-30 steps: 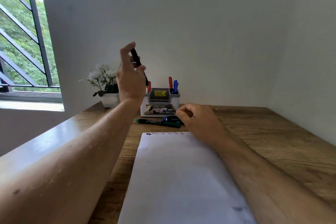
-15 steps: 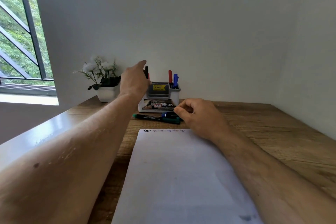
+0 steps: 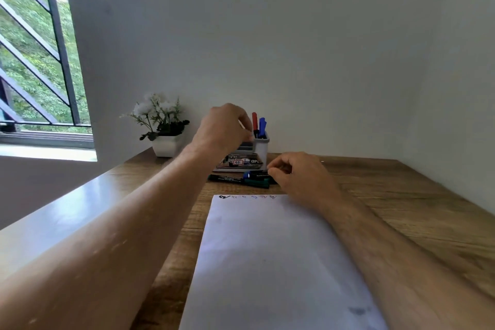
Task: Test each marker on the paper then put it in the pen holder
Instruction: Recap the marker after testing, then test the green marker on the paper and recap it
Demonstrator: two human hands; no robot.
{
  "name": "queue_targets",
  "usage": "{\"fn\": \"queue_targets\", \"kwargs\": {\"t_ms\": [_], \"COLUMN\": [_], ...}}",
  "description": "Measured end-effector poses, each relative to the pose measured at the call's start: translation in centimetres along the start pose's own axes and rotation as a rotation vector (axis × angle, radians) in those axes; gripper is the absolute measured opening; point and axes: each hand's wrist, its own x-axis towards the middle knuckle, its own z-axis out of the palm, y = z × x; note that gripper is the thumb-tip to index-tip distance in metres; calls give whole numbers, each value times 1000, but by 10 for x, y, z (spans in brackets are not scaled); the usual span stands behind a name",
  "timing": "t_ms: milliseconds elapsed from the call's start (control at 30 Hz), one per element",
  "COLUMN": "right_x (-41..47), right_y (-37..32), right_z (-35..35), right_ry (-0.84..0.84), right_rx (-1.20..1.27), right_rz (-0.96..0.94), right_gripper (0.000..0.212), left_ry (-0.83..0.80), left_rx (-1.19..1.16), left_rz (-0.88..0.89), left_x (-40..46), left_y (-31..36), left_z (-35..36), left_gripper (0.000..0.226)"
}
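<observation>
Markers [image 3: 258, 124] standing in pen holder [image 3: 261, 143], test squiggles on paper [image 3: 267, 262]; two left on surface [image 3: 401, 195]. Left hand [image 3: 222, 127] at holder, grip unclear; right hand [image 3: 302, 177] pinching blue marker [image 3: 254, 175].

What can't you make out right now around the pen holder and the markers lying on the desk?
Head view only:
- Left part of the pen holder: hidden behind the left hand, so the markers standing there can't be seen.
- Whether the left hand holds anything: fingers face away.
- Blue-capped marker: its far end is covered by the right hand; grip unclear.
- Test scribbles on the paper: too small to read.
- Holder label: partly blocked, blurred.
</observation>
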Motion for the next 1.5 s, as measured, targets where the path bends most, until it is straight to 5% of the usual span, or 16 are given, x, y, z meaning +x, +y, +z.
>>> {"fn": "queue_targets", "kwargs": {"t_ms": [500,833,1167,1267,1367,1500], "right_x": [-8,-3,-4,-3,-3,-3], "right_y": [0,0,1,2,2,-3], "right_z": [-15,-12,-13,-13,-13,-13], "right_ry": [60,50,34,54,93,156], "right_rx": [-39,-54,-67,-50,28,115], "right_rz": [-49,-58,-59,-47,-64,-103], "right_gripper": [14,15,16,15,16,35], "left_ry": [-412,-486,-349,-91,144,106], "left_rx": [344,448,600,400,-135,-774], "left_rz": [155,240,361,356,122,-214], "left_x": [-27,-23,-26,-28,-30,-35], "left_y": [-25,-25,-18,-10,6,21], "left_z": [32,35,41,29,14,7], "left_gripper": [19,24,28,21,11,12]}}
